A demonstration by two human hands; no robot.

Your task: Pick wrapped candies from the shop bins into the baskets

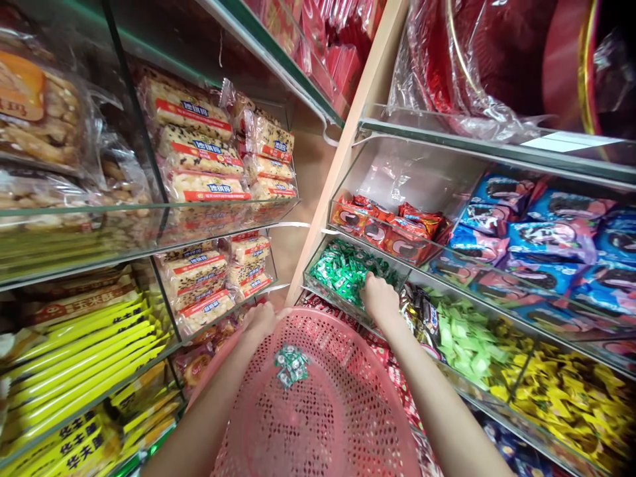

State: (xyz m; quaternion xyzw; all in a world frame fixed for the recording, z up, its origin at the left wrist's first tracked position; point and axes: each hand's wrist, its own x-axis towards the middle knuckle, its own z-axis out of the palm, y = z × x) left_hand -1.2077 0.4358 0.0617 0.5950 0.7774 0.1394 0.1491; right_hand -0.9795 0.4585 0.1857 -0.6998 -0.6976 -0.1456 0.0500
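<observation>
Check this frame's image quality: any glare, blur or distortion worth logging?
Head view: strong wide-angle distortion makes the shelves splay and lean toward the edges; the glass shelf edge carries reflections; the plastic wrap at upper right glints; lighting is bright and even; the right hand shows no obvious motion blur.

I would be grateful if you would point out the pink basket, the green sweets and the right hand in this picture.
Pink basket (pixel 318 424): head view, point on its perforated side.
Green sweets (pixel 342 271): head view, point on the wrapped sweets in the clear bin.
Right hand (pixel 380 298): head view, point on the back of the hand.
</observation>
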